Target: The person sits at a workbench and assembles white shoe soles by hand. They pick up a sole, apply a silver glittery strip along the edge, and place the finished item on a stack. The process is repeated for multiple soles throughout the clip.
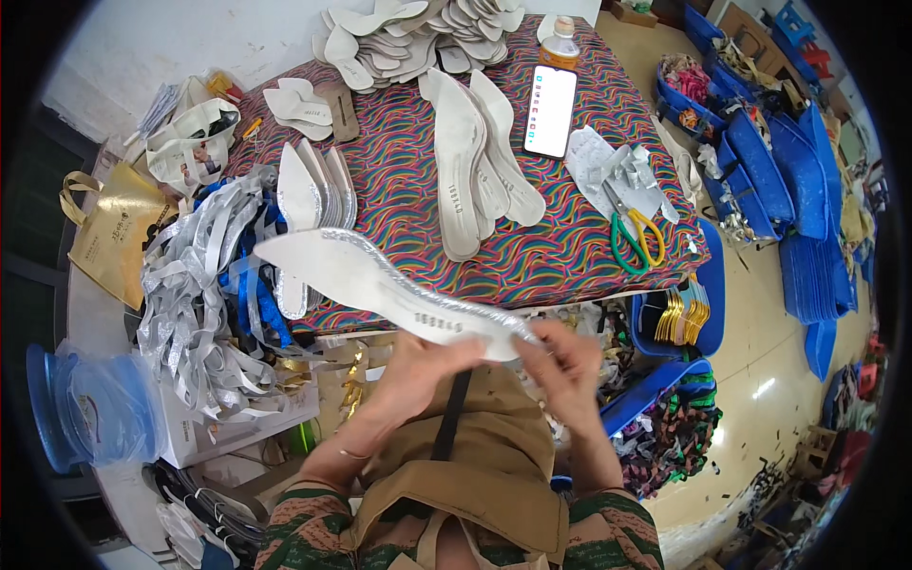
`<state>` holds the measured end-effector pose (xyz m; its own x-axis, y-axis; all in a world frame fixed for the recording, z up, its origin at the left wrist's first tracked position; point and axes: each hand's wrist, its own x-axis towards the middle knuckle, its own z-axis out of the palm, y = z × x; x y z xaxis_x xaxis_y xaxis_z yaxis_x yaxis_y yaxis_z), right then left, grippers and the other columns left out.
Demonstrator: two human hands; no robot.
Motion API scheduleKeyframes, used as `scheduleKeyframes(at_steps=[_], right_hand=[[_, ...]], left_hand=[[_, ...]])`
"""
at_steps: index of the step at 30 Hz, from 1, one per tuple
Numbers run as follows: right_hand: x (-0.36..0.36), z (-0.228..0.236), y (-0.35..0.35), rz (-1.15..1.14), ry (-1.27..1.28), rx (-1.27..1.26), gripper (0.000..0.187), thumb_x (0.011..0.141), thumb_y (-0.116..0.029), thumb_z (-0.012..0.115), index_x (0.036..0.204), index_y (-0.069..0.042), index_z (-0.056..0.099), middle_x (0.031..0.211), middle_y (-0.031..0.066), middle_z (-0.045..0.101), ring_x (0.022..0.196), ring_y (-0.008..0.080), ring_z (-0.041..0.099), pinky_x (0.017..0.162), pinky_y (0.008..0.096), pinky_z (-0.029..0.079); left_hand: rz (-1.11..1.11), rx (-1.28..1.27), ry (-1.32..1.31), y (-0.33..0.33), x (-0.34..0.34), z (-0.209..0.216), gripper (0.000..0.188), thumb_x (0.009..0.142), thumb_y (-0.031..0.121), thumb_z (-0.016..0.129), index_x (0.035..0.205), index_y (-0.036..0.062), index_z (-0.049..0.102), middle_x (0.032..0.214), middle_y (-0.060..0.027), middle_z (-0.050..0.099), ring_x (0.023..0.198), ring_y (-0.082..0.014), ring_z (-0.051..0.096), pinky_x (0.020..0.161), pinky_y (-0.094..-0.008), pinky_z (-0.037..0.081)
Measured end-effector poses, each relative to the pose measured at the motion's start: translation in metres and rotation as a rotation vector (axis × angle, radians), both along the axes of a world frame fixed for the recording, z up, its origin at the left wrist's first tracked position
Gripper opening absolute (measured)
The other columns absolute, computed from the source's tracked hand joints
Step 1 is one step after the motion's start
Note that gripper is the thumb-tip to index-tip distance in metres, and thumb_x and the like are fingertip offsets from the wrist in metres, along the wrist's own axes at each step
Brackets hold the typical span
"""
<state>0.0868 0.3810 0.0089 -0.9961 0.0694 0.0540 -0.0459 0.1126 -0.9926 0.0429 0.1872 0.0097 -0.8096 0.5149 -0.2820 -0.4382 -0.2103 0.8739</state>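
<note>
A white shoe insole [366, 287] with a silver glitter strip along its far edge is held up over the table's near edge. My left hand [423, 370] grips its near side around the middle, thumb on top. At the rounded right end, my right hand [562, 369] pinches the insole and its strip; these fingers are slightly blurred. Beyond it lie several plain insoles [460, 180] in an overlapping stack. To the left stands a fanned group of insoles with silver edging [309, 190]. Silver ribbon strips [204, 294] hang in a heap at the left.
A patterned cloth [399, 133] covers the table. On it are a large insole pile [408, 43], a phone [550, 110], a bottle [560, 46] and scissors [635, 237] beside paper scraps [617, 176]. Blue bins [708, 275] stand at the right; a gold bag [114, 233] sits left.
</note>
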Motion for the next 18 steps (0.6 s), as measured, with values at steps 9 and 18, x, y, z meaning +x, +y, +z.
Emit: scheduleKeyframes(at_steps=[9,18], right_hand=[[-0.023,0.019,0.024,0.370,0.253,0.287,0.017,0.078,-0.002,0.070,0.095,0.002,0.066,0.073,0.0109,0.066,0.059,0.0168,0.061,0.055,0.0294,0.045],[-0.041,0.024,0.045,0.363,-0.053,-0.136,0.033,0.073,-0.006,0.077,0.103,0.004,0.069,0.093,0.0075,0.071,0.075,0.0082,0.061,0.066,0.0237,0.047]], left_hand=[[-0.577,-0.745,0.999,-0.013,-0.045,0.062,0.059,0.070,0.032,0.080,0.119,0.0047,0.061,0.105,-0.0165,0.066,0.094,-0.0342,0.064,0.084,-0.0396,0.049],[-0.616,-1.053,1.495,-0.012,-0.049,0.084,0.012,0.068,0.008,0.064,0.078,0.0026,0.061,0.071,-0.0116,0.060,0.068,-0.0289,0.063,0.062,-0.0405,0.048]])
